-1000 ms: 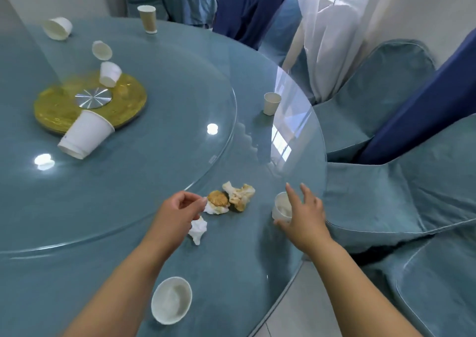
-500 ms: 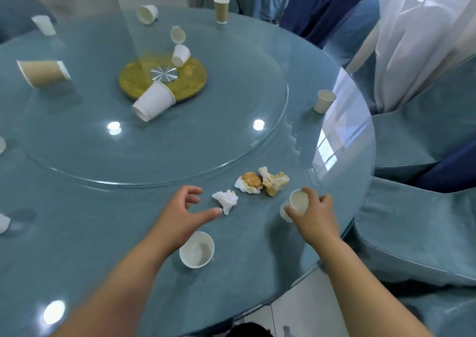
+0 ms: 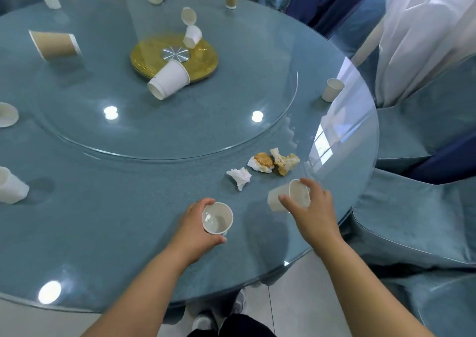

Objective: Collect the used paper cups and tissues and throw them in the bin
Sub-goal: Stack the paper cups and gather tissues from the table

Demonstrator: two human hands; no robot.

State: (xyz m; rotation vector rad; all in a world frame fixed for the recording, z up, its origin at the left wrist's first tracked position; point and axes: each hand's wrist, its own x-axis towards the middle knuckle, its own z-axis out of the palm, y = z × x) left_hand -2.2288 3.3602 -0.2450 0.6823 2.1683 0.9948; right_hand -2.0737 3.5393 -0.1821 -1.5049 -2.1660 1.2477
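Here, at a round glass-topped table (image 3: pixel 90 220) strewn with litter, a person had both hands full. The left hand (image 3: pixel 192 229) was curled round an upright paper cup (image 3: pixel 217 218), its open mouth facing up toward the camera, near the table's front edge. The right hand (image 3: pixel 315 211) pinched a tilted paper cup (image 3: pixel 286 197) by the rim between thumb and fingers. Whether that cup was clear of the glass or just touching it could not be told. Its long axis ran from the rim at the fingers down and left to its base, which pointed toward the left hand's cup; the two cups were near each other but apart. Just beyond the hands, between them and the edge of the glass turntable (image 3: pixel 206 120), lay a crumpled white tissue (image 3: pixel 240 177) and, just beside it to the right, two stained tissues (image 3: pixel 262 162). The wads sat nearer the right hand than the left. With neither hand free, the likely next step was to nest the tilted cup base first into the upright one, freeing the right hand for the tissues. More cups waited farther off, among them a fallen white cup (image 3: pixel 168 80) on the turntable and a small cup (image 3: pixel 332 89) by the right rim. No bin was in view.
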